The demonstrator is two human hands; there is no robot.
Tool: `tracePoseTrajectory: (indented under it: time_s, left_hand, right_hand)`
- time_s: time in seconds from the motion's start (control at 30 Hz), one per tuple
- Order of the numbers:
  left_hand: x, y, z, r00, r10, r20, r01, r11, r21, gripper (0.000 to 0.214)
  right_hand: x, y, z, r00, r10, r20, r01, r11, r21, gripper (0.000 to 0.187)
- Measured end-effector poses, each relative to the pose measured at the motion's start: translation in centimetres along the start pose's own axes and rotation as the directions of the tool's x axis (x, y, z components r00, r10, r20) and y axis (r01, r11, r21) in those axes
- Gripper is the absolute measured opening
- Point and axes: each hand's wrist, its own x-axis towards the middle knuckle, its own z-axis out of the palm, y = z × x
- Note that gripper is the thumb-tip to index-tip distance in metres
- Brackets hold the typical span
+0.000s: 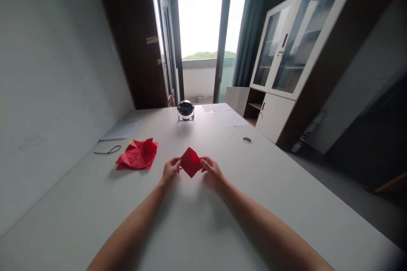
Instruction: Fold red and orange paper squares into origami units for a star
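A small red piece of paper (191, 163), turned like a diamond, is held up between my two hands a little above the white table. My left hand (171, 170) pinches its left corner between thumb and fingers. On the opposite corner, my right hand (212, 168) grips it the same way. The paper's upper right part looks brighter than the rest. Left of my left hand lies a heap of creased red paper (137, 154) with some yellow along its edges.
On the white table (280, 203) are a black cord (110, 151), a sheet (119, 130) by the wall, a round dark device on a stand (185, 110), white papers (233, 118) and a roll of tape (247, 140). A glass-door cabinet (292, 46) stands right.
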Motion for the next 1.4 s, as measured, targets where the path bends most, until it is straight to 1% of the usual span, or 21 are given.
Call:
tracePoseTrajectory:
  time_s: [0.07, 0.17, 0.3, 0.33, 0.4, 0.47, 0.53, 0.6, 0.67, 0.73, 0.77, 0.83, 0.9, 0.97, 1.03, 1.07, 1.13, 1.2, 1.27, 1.33, 1.4]
  left_hand:
    - [0.2, -0.1, 0.0, 1.0, 0.01, -0.028, -0.011, 0.999, -0.041, 0.042]
    - [0.4, -0.1, 0.0, 0.999, 0.022, -0.043, -0.024, 0.998, -0.057, 0.044]
    - [0.5, -0.1, 0.0, 0.997, 0.001, -0.072, -0.01, 0.994, -0.113, 0.046]
    - [0.6, -0.2, 0.0, 0.997, -0.005, -0.071, -0.004, 0.991, -0.131, 0.046]
    - [0.6, -0.3, 0.0, 0.998, -0.013, -0.054, 0.005, 0.988, -0.152, 0.047]
    - [0.7, -0.4, 0.1, 1.0, -0.011, -0.023, 0.008, 0.991, -0.134, 0.047]
    - [0.9, -0.4, 0.2, 1.0, 0.007, 0.001, -0.007, 0.999, -0.051, 0.048]
    - [1.3, -0.2, 0.0, 0.998, 0.057, 0.004, -0.057, 0.993, 0.1, 0.049]
    - [1.9, 0.0, -0.5, 0.989, 0.145, -0.02, -0.132, 0.946, 0.296, 0.047]
    - [2.6, 0.2, -1.1, 0.971, 0.232, -0.052, -0.183, 0.869, 0.461, 0.044]
    - [3.0, 0.3, -1.3, 0.966, 0.251, -0.063, -0.186, 0.843, 0.505, 0.043]
    - [3.6, 0.4, -1.7, 0.97, 0.237, -0.055, -0.174, 0.832, 0.527, 0.04]
    - [4.1, 0.4, -1.8, 0.981, 0.193, -0.004, -0.166, 0.855, 0.492, 0.034]
    - [4.3, 0.4, -1.6, 0.985, 0.164, 0.054, -0.171, 0.885, 0.434, 0.028]
    - [4.2, 0.4, -1.4, 0.986, 0.147, 0.083, -0.167, 0.925, 0.343, 0.028]
    - [4.0, 0.6, -1.3, 0.987, 0.129, 0.091, -0.149, 0.949, 0.279, 0.032]
    - [3.4, 0.9, -1.3, 0.991, 0.06, 0.12, -0.076, 0.988, 0.135, 0.043]
    - [2.6, 1.4, -1.4, 0.987, -0.017, 0.161, 0.012, 0.999, 0.034, 0.049]
    - [2.0, 1.8, -1.5, 0.981, -0.054, 0.185, 0.058, 0.998, -0.016, 0.054]
    - [1.7, 2.1, -1.4, 0.977, -0.065, 0.202, 0.073, 0.997, -0.029, 0.059]
    - [1.8, 1.9, -1.3, 0.973, -0.063, 0.223, 0.066, 0.998, -0.006, 0.06]
  right_hand:
    - [0.1, 0.1, 0.1, 0.999, -0.008, 0.052, 0.01, 0.999, -0.03, 0.047]
    - [0.3, 0.3, 0.4, 0.995, -0.032, 0.091, 0.036, 0.998, -0.041, 0.049]
    - [0.7, 0.9, 0.8, 0.989, -0.069, 0.132, 0.08, 0.994, -0.078, 0.056]
    - [0.9, 1.1, 0.9, 0.989, -0.073, 0.13, 0.087, 0.991, -0.103, 0.055]
    - [1.4, 1.7, 1.1, 0.991, -0.091, 0.095, 0.103, 0.985, -0.136, 0.044]
    - [2.2, 2.4, 1.3, 0.993, -0.11, 0.031, 0.113, 0.988, -0.107, 0.033]
    - [3.3, 2.8, 1.3, 0.995, -0.096, -0.013, 0.095, 0.995, -0.025, 0.031]
    - [4.4, 2.8, 1.2, 0.998, -0.066, 0.002, 0.066, 0.997, 0.037, 0.034]
    - [5.2, 2.5, 1.2, 0.998, -0.05, 0.036, 0.048, 0.998, 0.042, 0.036]
    - [5.8, 2.2, 1.2, 0.997, -0.023, 0.075, 0.022, 0.999, 0.025, 0.039]
    - [6.0, 2.1, 1.1, 0.996, -0.004, 0.092, 0.003, 1.0, 0.018, 0.04]
    - [6.1, 2.1, 1.1, 0.993, 0.028, 0.116, -0.029, 1.0, 0.004, 0.044]
    - [6.0, 2.2, 1.1, 0.992, 0.012, 0.122, -0.007, 0.999, -0.047, 0.045]
    - [5.6, 2.3, 1.1, 0.991, -0.081, 0.106, 0.099, 0.978, -0.185, 0.041]
    - [5.1, 2.2, 1.1, 0.973, -0.202, 0.113, 0.23, 0.902, -0.365, 0.033]
    - [4.8, 2.1, 1.1, 0.96, -0.238, 0.145, 0.278, 0.859, -0.429, 0.03]
    - [4.4, 1.9, 1.1, 0.939, -0.283, 0.195, 0.344, 0.796, -0.498, 0.024]
    - [4.2, 1.6, 1.0, 0.928, -0.321, 0.191, 0.373, 0.757, -0.537, 0.02]
    - [4.2, 1.6, 1.0, 0.922, -0.356, 0.151, 0.376, 0.734, -0.566, 0.016]
    - [4.3, 1.8, 1.0, 0.924, -0.36, 0.13, 0.367, 0.739, -0.565, 0.014]
    - [4.3, 2.0, 1.0, 0.939, -0.319, 0.129, 0.336, 0.769, -0.544, 0.014]
